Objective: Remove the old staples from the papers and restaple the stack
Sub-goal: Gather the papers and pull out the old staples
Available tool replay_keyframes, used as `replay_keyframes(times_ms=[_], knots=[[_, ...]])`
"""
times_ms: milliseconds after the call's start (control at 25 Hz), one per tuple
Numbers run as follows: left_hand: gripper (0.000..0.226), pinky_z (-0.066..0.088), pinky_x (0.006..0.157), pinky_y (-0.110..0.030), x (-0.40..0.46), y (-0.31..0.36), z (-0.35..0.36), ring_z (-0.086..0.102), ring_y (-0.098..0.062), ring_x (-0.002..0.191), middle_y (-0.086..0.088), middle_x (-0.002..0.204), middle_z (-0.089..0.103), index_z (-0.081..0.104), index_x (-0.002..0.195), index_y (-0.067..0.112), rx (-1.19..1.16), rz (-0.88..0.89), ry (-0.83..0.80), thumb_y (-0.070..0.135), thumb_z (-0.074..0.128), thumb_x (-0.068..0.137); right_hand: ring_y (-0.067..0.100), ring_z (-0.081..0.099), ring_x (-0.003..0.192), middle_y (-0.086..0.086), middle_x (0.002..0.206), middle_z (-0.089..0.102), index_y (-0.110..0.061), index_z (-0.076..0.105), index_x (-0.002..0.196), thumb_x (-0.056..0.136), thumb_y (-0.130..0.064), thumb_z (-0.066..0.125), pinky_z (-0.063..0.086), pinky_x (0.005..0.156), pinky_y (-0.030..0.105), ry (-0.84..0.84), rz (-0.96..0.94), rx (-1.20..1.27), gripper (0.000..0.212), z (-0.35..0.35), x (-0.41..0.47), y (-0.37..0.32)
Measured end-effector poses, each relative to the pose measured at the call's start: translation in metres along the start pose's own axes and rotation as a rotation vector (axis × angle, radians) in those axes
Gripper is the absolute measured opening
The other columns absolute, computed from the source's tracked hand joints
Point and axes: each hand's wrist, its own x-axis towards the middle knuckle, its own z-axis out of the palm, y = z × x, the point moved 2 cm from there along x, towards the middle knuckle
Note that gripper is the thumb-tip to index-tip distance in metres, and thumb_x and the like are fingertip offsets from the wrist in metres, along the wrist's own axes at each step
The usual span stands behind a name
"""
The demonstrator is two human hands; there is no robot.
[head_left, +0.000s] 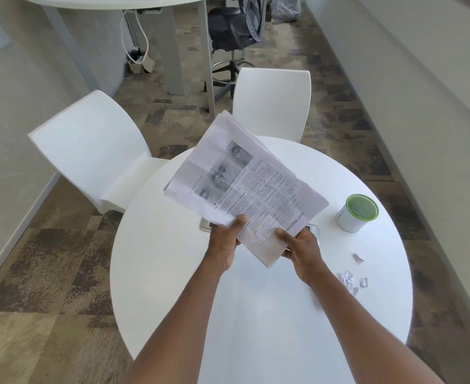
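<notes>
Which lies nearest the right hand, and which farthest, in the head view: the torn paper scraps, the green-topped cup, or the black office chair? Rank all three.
From the right hand:
1. Torn paper scraps, on the table to its right.
2. Green-topped cup, farther right near the table's edge.
3. Black office chair, across the room.

The stack of papers (244, 187) is up off the round white table (172, 273), held at its near corner and tilted so the far end rises away toward the chairs. Its top sheet is printed: grey photo panels in the upper part, columns of small text below, and a web address running along the right edge. The sheets fan slightly apart at the far corner, their edges not quite lined up.
</notes>
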Motion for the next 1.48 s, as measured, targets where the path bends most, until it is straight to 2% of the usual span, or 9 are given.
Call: replay_keyframes(times_ms=[280, 400, 520, 800, 960, 1080, 1200, 1280, 1480], knots=[[0.028, 0.06, 0.07, -0.036, 0.004, 0.022, -0.024, 0.07, -0.025, 0.097, -0.005, 0.1, 0.076, 0.068, 0.112, 0.013, 0.106, -0.027, 0.117, 0.008, 0.073, 0.085, 0.025, 0.072, 0.087, 0.003, 0.098, 0.079, -0.011, 0.074, 0.104, 0.076, -0.012, 0.079, 0.057, 0.078, 0.049, 0.087, -0.051, -0.127, 0.028, -0.013, -0.004, -0.009], [0.037, 0.059, 0.06, -0.035, 0.016, 0.052, -0.049, 0.071, -0.024, 0.087, -0.007, 0.098, 0.074, 0.066, 0.117, 0.009, 0.178, 0.014, 0.135, 0.013, 0.074, 0.081, 0.027, 0.072, 0.088, 0.005, 0.097, 0.08, -0.012, 0.075, 0.099, 0.075, -0.012, 0.081, 0.057, 0.076, 0.047, 0.101, -0.037, -0.171, 0.025, -0.03, -0.007, -0.013], [0.022, 0.06, 0.063, -0.03, 0.024, 0.075, -0.072, 0.068, -0.029, 0.089, -0.009, 0.094, 0.073, 0.067, 0.112, 0.009, 0.364, -0.006, 0.075, 0.009, 0.069, 0.09, 0.023, 0.073, 0.085, 0.005, 0.096, 0.08, -0.012, 0.076, 0.099, 0.069, -0.02, 0.081, 0.058, 0.07, 0.04, 0.088, -0.039, -0.21, 0.032, -0.041, -0.01, -0.017], [0.041, 0.055, 0.08, -0.035, 0.039, 0.1, -0.087, 0.07, -0.021, 0.091, -0.006, 0.103, 0.077, 0.071, 0.114, 0.016, 0.65, -0.113, -0.144, 0.025, 0.082, 0.076, 0.023, 0.073, 0.089, 0.002, 0.095, 0.08, -0.016, 0.078, 0.092, 0.083, -0.003, 0.077, 0.059, 0.08, 0.04, 0.125, -0.12, -0.395, 0.016, -0.051, -0.008, -0.025], [0.058, 0.056, 0.084, -0.031, 0.038, 0.091, -0.076, 0.072, -0.016, 0.091, -0.004, 0.102, 0.078, 0.075, 0.106, 0.014, 0.721, -0.105, -0.198, 0.036, 0.095, 0.057, -0.004, 0.068, 0.065, -0.021, 0.072, 0.075, -0.028, 0.073, 0.076, 0.083, -0.012, 0.077, 0.051, 0.059, 0.018, 0.237, -0.163, -0.596, 0.019, -0.046, -0.008, -0.028], [0.042, 0.057, 0.084, -0.03, 0.033, 0.072, -0.075, 0.071, -0.02, 0.095, -0.004, 0.104, 0.077, 0.073, 0.109, 0.015, 0.747, -0.066, -0.128, 0.027, 0.089, 0.072, 0.005, 0.066, 0.062, -0.013, 0.067, 0.074, -0.027, 0.071, 0.073, 0.084, -0.02, 0.077, 0.05, 0.055, 0.025, 0.383, -0.218, -0.67, 0.015, -0.04, -0.012, -0.022], [0.022, 0.053, 0.069, -0.018, 0.021, 0.048, -0.073, 0.07, -0.012, 0.085, 0.008, 0.094, 0.075, 0.07, 0.103, 0.022, 0.831, 0.065, 0.028, 0.023, 0.08, 0.084, 0.026, 0.065, 0.064, 0.008, 0.071, 0.074, -0.016, 0.074, 0.081, 0.086, -0.024, 0.075, 0.05, 0.059, 0.035, 0.451, -0.213, -0.672, 0.009, -0.035, -0.016, -0.009], [0.02, 0.055, 0.07, -0.026, 0.013, 0.029, -0.074, 0.07, -0.016, 0.082, -0.001, 0.093, 0.076, 0.072, 0.103, 0.015, 0.856, 0.118, 0.135, 0.023, 0.077, 0.086, 0.035, 0.062, 0.063, 0.019, 0.072, 0.071, -0.011, 0.073, 0.08, 0.086, -0.024, 0.074, 0.049, 0.057, 0.037, 0.478, -0.193, -0.663, 0.015, -0.034, -0.018, 0.002], [0.004, 0.053, 0.068, -0.027, 0.003, -0.011, -0.085, 0.067, 0.0, 0.07, 0.01, 0.081, 0.074, 0.072, 0.087, 0.025, 0.752, 0.196, 0.285, 0.022, 0.072, 0.09, 0.028, 0.054, 0.06, 0.021, 0.074, 0.07, -0.016, 0.066, 0.07, 0.086, -0.027, 0.075, 0.045, 0.054, 0.034, 0.54, -0.114, -0.614, 0.021, -0.031, -0.019, 0.026]])
